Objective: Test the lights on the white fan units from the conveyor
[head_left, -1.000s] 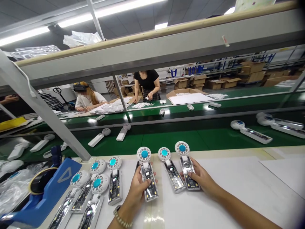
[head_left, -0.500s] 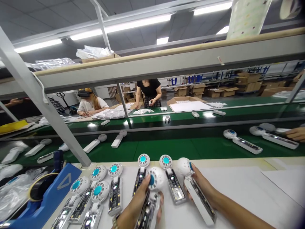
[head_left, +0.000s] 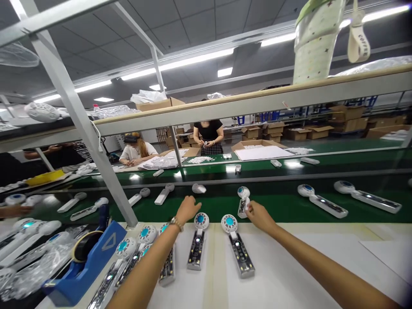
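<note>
My left hand (head_left: 187,210) reaches over the green conveyor belt, fingers bent loosely and apart. Just beyond it lies a small white rounded piece (head_left: 198,188), somewhat blurred. My right hand (head_left: 260,216) pinches the side of a white handheld device (head_left: 243,192) with a round vented head, at the belt's near edge. On the white table in front of me are two similar devices, a left one (head_left: 196,249) and a right one (head_left: 241,255), with teal head centres and bare circuit boards in their handles. More such devices (head_left: 128,249) are partly hidden behind my left forearm.
A blue tape dispenser (head_left: 86,262) stands at the left beside bagged parts (head_left: 41,266). Several devices (head_left: 328,206) lie along the belt. A metal post (head_left: 106,171) and an overhead shelf (head_left: 225,109) frame the station. Two people sit or stand across the belt.
Both hands, which each held a device above the table, have moved forward to the belt. The left hand has let go of its device. The view has tilted upward.
</note>
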The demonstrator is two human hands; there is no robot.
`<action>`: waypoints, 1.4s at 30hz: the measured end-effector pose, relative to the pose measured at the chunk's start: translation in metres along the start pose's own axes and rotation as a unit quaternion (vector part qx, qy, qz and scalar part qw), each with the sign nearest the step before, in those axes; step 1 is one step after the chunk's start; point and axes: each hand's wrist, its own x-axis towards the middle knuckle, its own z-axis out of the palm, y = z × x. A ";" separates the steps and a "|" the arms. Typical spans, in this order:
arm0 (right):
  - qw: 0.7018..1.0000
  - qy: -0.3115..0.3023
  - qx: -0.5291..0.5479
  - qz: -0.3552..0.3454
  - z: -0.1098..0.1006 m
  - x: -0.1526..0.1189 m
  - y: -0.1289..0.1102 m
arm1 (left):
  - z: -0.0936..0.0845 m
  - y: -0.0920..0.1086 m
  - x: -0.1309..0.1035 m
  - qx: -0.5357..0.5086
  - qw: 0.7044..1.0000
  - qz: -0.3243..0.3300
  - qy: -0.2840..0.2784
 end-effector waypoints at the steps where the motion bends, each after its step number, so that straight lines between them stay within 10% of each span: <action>1: 1.000 -0.020 -0.008 -0.006 0.008 -0.012 -0.001 | -0.001 -0.010 -0.012 0.019 1.000 -0.010 -0.013; 9: 0.991 -0.131 0.027 0.031 0.070 -0.058 -0.027 | 0.024 -0.041 -0.067 -0.012 0.977 -0.099 -0.191; 17: 0.921 -0.267 0.271 0.085 0.047 -0.085 -0.016 | 0.074 -0.044 -0.079 -0.243 0.958 -0.046 -0.148; 22: 0.816 -0.225 0.502 0.179 0.037 -0.098 0.004 | 0.093 -0.048 -0.098 -0.385 0.909 -0.063 -0.145; 30: 0.837 -0.124 0.514 0.141 0.032 -0.074 0.013 | 0.094 -0.057 -0.101 -0.433 0.882 -0.050 -0.176; 42: 0.817 -0.171 0.529 0.153 0.030 -0.080 0.016 | 0.089 -0.059 -0.105 -0.413 0.886 -0.039 -0.205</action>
